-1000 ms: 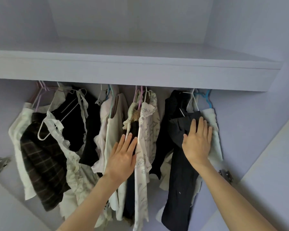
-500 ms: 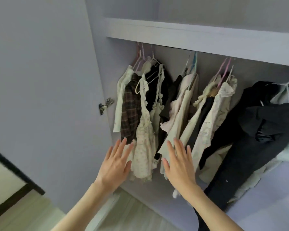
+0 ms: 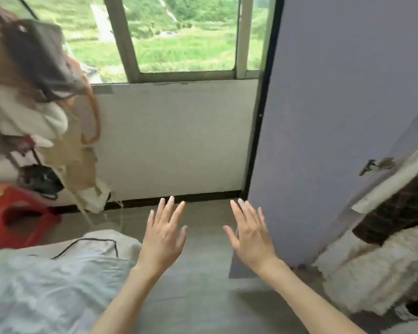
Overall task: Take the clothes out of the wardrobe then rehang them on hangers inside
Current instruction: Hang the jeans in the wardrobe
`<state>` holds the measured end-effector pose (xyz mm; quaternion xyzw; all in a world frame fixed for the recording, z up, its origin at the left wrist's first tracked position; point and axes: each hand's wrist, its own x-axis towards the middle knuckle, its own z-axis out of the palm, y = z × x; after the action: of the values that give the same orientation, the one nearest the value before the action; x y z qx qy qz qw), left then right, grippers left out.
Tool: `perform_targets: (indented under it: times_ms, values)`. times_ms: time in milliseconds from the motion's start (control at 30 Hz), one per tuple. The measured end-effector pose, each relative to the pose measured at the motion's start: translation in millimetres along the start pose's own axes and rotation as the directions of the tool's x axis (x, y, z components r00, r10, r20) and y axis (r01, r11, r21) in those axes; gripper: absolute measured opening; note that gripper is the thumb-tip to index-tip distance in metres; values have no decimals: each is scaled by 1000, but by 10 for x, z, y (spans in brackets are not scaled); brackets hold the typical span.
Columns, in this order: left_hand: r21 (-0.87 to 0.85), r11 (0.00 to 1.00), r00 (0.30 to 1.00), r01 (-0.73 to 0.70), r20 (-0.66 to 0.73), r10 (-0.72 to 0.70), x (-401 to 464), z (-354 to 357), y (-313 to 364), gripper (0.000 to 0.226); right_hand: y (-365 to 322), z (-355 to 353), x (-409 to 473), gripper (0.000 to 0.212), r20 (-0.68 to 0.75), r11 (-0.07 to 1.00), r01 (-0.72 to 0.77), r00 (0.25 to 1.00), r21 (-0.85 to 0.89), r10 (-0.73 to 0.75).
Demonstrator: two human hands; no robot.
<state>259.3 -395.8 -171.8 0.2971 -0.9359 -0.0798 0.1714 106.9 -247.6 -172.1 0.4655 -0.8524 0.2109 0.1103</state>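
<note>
My left hand (image 3: 165,233) and my right hand (image 3: 250,233) hover side by side over the grey floor, palms down, fingers spread, holding nothing. The open lilac wardrobe door (image 3: 336,112) stands to the right of my right hand. At the far right edge, part of the hanging clothes shows: a dark plaid garment (image 3: 401,210) and a cream lacy garment (image 3: 381,273). The rest of the wardrobe's inside is out of view.
A bed with a pale blue-white sheet (image 3: 46,285) lies at the lower left, a black cable across it. A red plastic stool (image 3: 17,215) and a pile of bags and clothes (image 3: 34,92) stand at the left. A window (image 3: 179,37) is straight ahead.
My view has swung left, from the wardrobe's inside to the window and bed. Both hands left the hanging clothes and now float empty over the floor.
</note>
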Motion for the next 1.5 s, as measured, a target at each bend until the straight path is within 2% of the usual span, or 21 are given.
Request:
perform_targets:
  times_ms: [100, 200, 333, 400, 500, 567, 633, 700, 733, 800, 900, 1033, 1100, 1167, 1267, 1333, 1500]
  values:
    - [44, 979, 979, 199, -62, -196, -351, -255, -416, 53, -545, 244, 282, 56, 46, 980, 176, 982, 94, -181]
    - [53, 911, 910, 408, -102, -401, -875, -358, -753, 54, -1100, 439, 347, 55, 118, 919, 346, 921, 187, -371]
    - [0, 737, 724, 676, -183, -665, -1554, -487, -1021, 60, -1792, 641, 261, 54, 173, 788, 508, 791, 347, -586]
    - [-39, 663, 638, 747, -237, -733, -1816, -605, -1065, 52, -2137, 719, 186, 54, 173, 712, 564, 720, 419, -672]
    - [-42, 567, 540, 823, -255, -802, -2267, -715, -1107, 52, -2653, 805, -81, 59, 201, 599, 626, 589, 499, -782]
    - [-32, 459, 440, 888, -229, -868, -2676, -748, -1159, 57, -2997, 852, -357, 67, 219, 529, 651, 499, 544, -839]
    - [-24, 351, 336, 936, -234, -912, -3135, -755, -1227, 51, -3328, 882, -636, 73, 180, 426, 686, 402, 590, -898]
    - [-36, 251, 234, 967, -249, -940, -3590, -821, -1281, 45, -3663, 890, -896, 82, 196, 331, 687, 270, 647, -943]
    - [-40, 216, 197, 976, -274, -941, -3790, -847, -1317, 42, -3815, 902, -992, 85, 209, 310, 687, 229, 658, -951]
    - [-35, 138, 120, 990, -321, -939, -4249, -946, -1396, 42, -4200, 939, -1273, 83, 194, 262, 702, 177, 662, -965]
    - [-56, 28, 10, 998, -307, -952, -4816, -1125, -1446, 49, -4634, 986, -1689, 69, 209, 225, 687, 108, 691, -972]
    - [-95, -98, -125, 991, -345, -930, -5447, -1187, -1433, 46, -5046, 1019, -2195, 65, 189, 122, 670, -27, 732, -982]
    - [-68, -143, -157, 987, -316, -936, -5653, -1241, -1423, 53, -5206, 1062, -2364, 69, 200, 91, 653, -94, 752, -975]
    - [-63, -196, -206, 979, -310, -928, -5843, -1334, -1508, 49, -5422, 1153, -2504, 66, 197, 54, 663, -143, 746, -970]
    - [-78, -221, -235, 972, -353, -906, -6093, -1457, -1734, 46, -5782, 1310, -2617, 53, 165, -4, 681, -182, 732, -969]
    - [-80, -252, -263, 965, -356, -897, -6205, -1510, -1872, 46, -6025, 1422, -2690, 53, 142, -42, 660, -224, 750, -964]
    - [-151, -325, -354, 934, -248, -902, -6421, -1397, -2023, 48, -6405, 1655, -2972, 59, 147, -87, 634, -307, 769, -940]
